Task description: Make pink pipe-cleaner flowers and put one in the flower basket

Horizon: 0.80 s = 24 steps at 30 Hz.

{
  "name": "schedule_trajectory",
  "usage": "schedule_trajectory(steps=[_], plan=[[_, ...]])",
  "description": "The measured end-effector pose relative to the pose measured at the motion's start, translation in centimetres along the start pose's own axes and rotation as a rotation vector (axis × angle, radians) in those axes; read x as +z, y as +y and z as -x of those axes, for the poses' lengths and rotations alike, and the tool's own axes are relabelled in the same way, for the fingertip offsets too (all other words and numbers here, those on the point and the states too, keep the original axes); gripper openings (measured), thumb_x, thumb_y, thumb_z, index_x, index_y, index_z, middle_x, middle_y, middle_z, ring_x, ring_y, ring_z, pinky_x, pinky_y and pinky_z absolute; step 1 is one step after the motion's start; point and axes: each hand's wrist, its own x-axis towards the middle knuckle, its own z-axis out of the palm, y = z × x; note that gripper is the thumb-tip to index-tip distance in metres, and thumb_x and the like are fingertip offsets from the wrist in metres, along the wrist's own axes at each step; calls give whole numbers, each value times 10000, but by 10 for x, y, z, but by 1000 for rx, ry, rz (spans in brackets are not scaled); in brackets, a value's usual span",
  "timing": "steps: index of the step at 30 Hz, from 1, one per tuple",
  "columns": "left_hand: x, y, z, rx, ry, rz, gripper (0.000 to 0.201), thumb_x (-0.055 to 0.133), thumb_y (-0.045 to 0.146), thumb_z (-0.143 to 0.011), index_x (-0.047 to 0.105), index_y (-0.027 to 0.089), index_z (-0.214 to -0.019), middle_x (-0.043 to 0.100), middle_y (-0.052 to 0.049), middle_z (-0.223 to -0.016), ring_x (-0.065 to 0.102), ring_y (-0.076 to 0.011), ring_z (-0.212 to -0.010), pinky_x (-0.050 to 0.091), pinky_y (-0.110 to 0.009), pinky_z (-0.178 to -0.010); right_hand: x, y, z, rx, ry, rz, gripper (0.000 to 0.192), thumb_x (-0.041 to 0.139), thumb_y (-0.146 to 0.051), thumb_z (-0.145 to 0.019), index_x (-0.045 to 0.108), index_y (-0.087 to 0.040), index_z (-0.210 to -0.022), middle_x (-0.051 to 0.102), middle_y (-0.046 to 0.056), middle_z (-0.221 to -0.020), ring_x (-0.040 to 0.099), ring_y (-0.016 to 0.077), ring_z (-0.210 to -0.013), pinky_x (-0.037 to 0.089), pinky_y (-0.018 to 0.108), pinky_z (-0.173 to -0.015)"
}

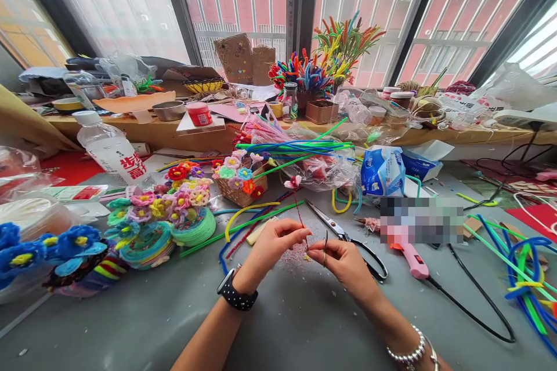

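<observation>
A small pink-and-white flower (293, 182) stands on a thin, dark red stem (298, 208) above the middle of the grey table (278, 330), between the hands and the clutter behind. The stem slants down from the bloom to the fingertips. The left hand (278, 243) has its thumb and forefinger almost together on the lower stem, with the other fingers curled in beneath. The right hand (343, 264) is closed to a narrow pinch at the stem's bottom end, just beside the left fingertips. A thin dark strip (326, 239) sticks up from the right fingers; whether it is a tool or a piece of wire, I cannot tell.

Pink and white crumbs (296, 261) lie on the table beneath the hands. Just beyond the right hand, scissors (324, 217) lie with their blades pointing away and left, their black handles nearest that hand. Farther right is a pink glue gun (415, 261) with a black cord (470, 316), partly blurred. Behind the flower are a bundle of green and blue sticks (296, 148) and a blue tissue pack (383, 171). To the left sit a woven basket (235, 192) of fuzzy flowers and a tilted water bottle (108, 151).
</observation>
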Motion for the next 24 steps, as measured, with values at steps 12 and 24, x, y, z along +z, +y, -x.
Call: schedule_trajectory(steps=[12, 24], plan=[[1, -1, 1, 64, 37, -85, 262, 547, 384, -701, 606, 137, -637, 564, -13, -642, 488, -124, -636, 378, -219, -593, 4, 3, 0, 64, 22, -91, 310, 612, -429, -654, 672, -158, -792, 588, -2, -665, 476, 122, -624, 357, 224, -583], [-3, -6, 1, -28, 201, 313, 290, 611, 351, -674, 649, 131, -859, 650, -67, -825, 573, -186, -834, 406, -299, -807, 10, 4, -1, 126, -50, -156, 301, 635, -428, -630, 625, -129, -662, 457, -34, -554, 349, 81, -547, 264, 205, -518]])
